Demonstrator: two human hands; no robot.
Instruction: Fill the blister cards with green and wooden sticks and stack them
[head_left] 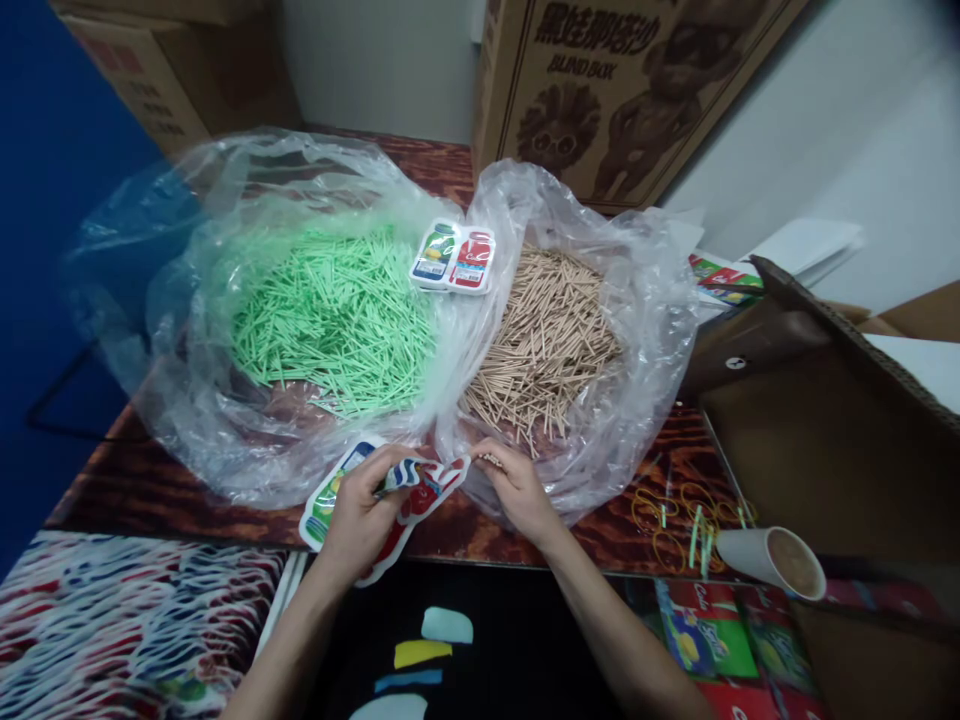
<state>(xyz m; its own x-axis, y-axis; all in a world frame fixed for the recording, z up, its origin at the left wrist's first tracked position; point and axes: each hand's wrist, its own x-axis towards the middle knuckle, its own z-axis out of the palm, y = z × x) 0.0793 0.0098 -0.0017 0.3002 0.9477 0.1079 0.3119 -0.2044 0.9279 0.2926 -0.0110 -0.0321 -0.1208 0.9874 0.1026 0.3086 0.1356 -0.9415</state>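
My left hand (365,515) is closed on a can-shaped printed packet (427,497) in red, blue and green with a white border. Another printed packet (321,518) lies under that hand at the table's front edge. My right hand (517,490) pinches a few short brown sticks (491,460), their ends showing at the fingertips beside the packet's edge. Beyond my hands, a clear plastic bag (225,455) holds a heap of light green sticks (337,320). To its right, a second clear bag (652,330) holds a heap of brown sticks (551,340).
Stacked printed packets (454,258) rest between the bags. At right are rubber bands (667,545), loose green sticks (703,540), a tipped paper cup (772,560) and an open carton (810,430). Many packets (135,620) fill the lower left. A large box (600,100) stands behind.
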